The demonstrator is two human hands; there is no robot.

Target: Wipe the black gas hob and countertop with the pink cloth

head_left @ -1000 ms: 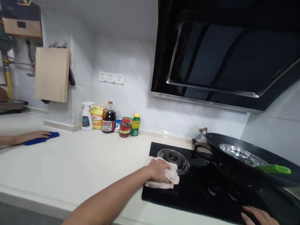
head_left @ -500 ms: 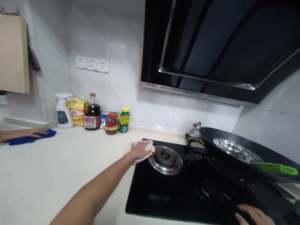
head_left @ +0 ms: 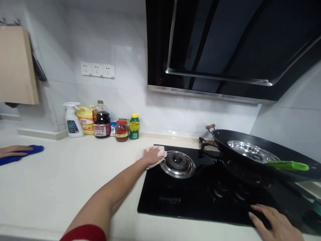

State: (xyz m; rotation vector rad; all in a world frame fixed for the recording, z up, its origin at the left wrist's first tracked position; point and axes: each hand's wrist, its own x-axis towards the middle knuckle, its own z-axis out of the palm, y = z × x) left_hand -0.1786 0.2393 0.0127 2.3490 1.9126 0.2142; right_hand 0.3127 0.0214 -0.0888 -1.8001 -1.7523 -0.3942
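My left hand [head_left: 150, 157] presses a pale pinkish-white cloth [head_left: 162, 153] onto the left edge of a black glass gas stove [head_left: 160, 187], beside the round metal burner [head_left: 177, 164]. The cloth lies partly on the stove and partly on the counter. Over the stove's front right corner is my right hand [head_left: 278, 222], its fingers apart with nothing in them. A large black wok [head_left: 240, 165] sits on the right burner, holding a shiny metal dish [head_left: 252, 151] and something with a green handle [head_left: 288, 165].
At far left, another person's hand [head_left: 15, 150] rests on a blue cloth [head_left: 32, 150] on the pale counter [head_left: 75, 174]. Along the wall stand a spray bottle [head_left: 74, 122], a soy sauce jug [head_left: 102, 122], a red-lidded jar [head_left: 121, 131] and a green bottle [head_left: 134, 127]. A black range hood [head_left: 213, 50] hangs overhead.
The view has shifted slightly, showing more of my right hand and a red sleeve on my left arm. The other person's hand and blue cloth have moved left. My left hand stays on the pale cloth.
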